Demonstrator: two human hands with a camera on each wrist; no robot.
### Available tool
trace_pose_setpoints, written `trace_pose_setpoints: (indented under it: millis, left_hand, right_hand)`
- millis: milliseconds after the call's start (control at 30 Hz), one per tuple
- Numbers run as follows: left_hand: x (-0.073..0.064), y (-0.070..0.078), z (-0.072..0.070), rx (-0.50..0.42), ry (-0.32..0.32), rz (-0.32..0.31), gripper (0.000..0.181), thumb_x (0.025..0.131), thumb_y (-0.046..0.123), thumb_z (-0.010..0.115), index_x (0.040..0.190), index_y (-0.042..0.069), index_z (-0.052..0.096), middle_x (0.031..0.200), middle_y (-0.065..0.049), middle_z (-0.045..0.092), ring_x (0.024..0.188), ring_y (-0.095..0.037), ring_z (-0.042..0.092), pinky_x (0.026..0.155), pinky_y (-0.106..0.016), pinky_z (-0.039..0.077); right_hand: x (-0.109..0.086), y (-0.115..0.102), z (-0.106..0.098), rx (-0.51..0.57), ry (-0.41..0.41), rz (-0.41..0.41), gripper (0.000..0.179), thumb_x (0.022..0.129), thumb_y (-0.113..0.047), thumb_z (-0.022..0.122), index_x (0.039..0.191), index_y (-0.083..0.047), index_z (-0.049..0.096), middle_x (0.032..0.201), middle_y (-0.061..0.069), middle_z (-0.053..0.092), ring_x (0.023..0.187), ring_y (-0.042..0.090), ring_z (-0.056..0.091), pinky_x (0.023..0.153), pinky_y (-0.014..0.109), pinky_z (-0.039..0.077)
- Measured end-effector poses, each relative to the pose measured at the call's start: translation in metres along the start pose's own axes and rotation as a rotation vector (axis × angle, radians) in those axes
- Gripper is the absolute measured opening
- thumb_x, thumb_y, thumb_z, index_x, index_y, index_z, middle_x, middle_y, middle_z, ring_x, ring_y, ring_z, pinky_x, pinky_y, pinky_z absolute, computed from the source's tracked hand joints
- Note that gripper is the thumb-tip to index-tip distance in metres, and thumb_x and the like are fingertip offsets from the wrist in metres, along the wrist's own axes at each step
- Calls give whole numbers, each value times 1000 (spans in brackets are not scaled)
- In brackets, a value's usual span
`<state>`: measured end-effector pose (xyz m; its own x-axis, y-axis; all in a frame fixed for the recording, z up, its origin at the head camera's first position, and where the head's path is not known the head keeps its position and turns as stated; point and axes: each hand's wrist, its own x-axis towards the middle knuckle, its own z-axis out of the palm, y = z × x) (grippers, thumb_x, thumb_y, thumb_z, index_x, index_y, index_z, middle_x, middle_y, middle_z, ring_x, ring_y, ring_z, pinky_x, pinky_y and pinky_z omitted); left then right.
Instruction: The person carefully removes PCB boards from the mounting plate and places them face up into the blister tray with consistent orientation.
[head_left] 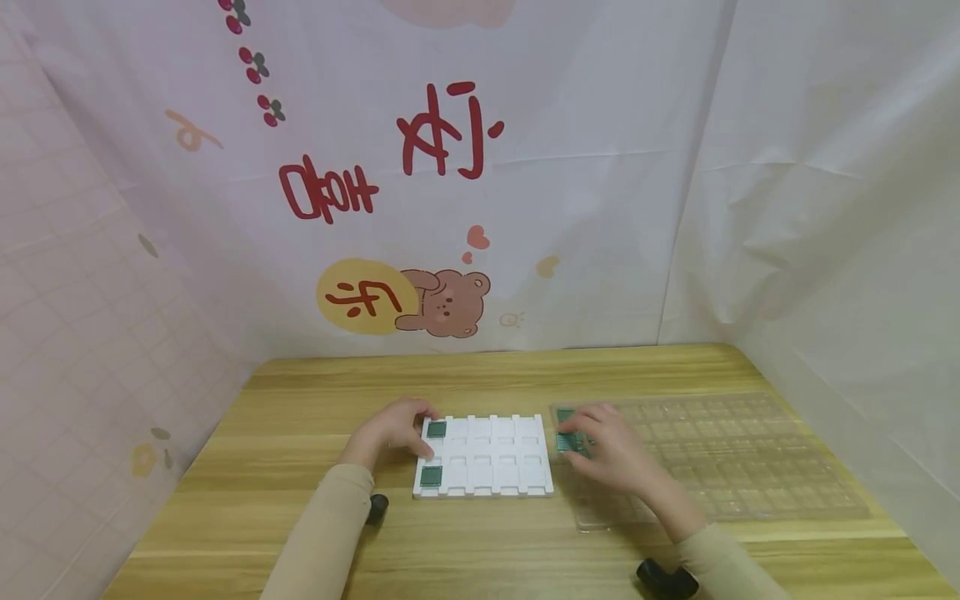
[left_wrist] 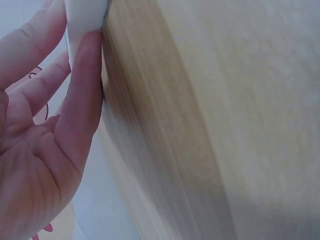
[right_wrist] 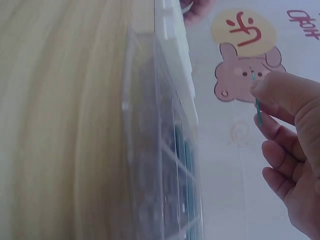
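My left hand [head_left: 396,427] grips the left edge of a white compartment tray [head_left: 493,451], with the thumb along one side in the left wrist view. Two small green circuit boards lie in that tray's leftmost column, one at the back [head_left: 437,429] and one at the front [head_left: 431,476]. Over the left end of a clear plastic tray [head_left: 712,467] is my right hand [head_left: 613,452]. Its thumb and fingertip pinch a thin green circuit board [right_wrist: 257,102], seen edge-on in the right wrist view and held above the clear tray. More green boards [right_wrist: 189,180] sit inside the clear tray.
The wooden table [head_left: 480,550] carries both trays side by side, a narrow gap between them. A printed white cloth [head_left: 585,208] hangs behind and along both sides. Black objects lie by each forearm, one left [head_left: 377,508] and one right [head_left: 666,579].
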<state>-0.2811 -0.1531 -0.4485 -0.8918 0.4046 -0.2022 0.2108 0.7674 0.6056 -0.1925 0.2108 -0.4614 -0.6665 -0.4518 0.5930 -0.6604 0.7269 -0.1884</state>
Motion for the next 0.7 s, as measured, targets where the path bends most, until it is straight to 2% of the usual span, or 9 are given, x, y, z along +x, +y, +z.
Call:
trace_pose_setpoints:
  millis: [200,467,700]
  left_hand:
    - [1,0,1,-2,2,7,55,65,12,93,113,13,67,101,-3,55,97,-22,48,87,-39,41]
    - [1,0,0,-9,-1,4,55,66,12,93,115,12,67,105,-4,56,99,-23,48,92,-42,41]
    - [-1,0,0,-12,3,3,55,65,11,93,114,12,67,103,-4,55,98,-23,48,90,-41,41]
  right_hand:
    - [-7,9,-8,27,-9,8,33,69,-12,87,99,-15,73,103,0,66,99,24,58,81,45,49]
    - [-16,25,-17,52,2,-34,36,67,-8,88,99,-12,73,101,-1,65,98,23,56,81,44,48]
    - [-21,34,-25,8,2,-54,36,67,-10,88,100,-13,73,101,-3,66,97,23,59,80,45,50]
